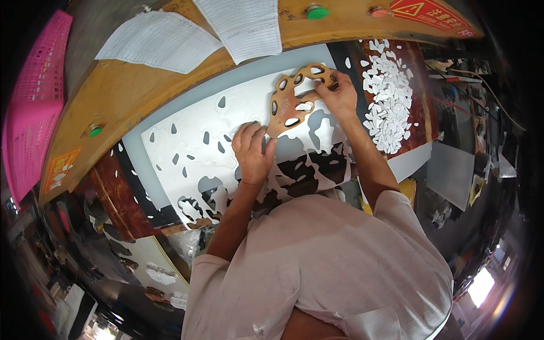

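Note:
A brown cutting die (287, 107) with several oval openings lies over the right part of a white sheet (187, 133). At its upper right edge, my right hand (340, 95) is closed, thumb and fingers gripping the die. My left hand (253, 150) is at the die's narrow lower left end, its bent fingers and thumb closed around that tip; the fingertips are partly hidden. The sheet has several small oval holes on its left and large irregular cutouts along the side nearest me, where dark surface shows through.
A pale grey board (148, 170) lies under the sheet. White oval pieces are heaped (389, 99) on the reddish-brown table at right. Beyond stands a yellow machine beam (73, 136) with green buttons (317, 12) and papers (161, 42). A pink basket (35, 113) stands far left.

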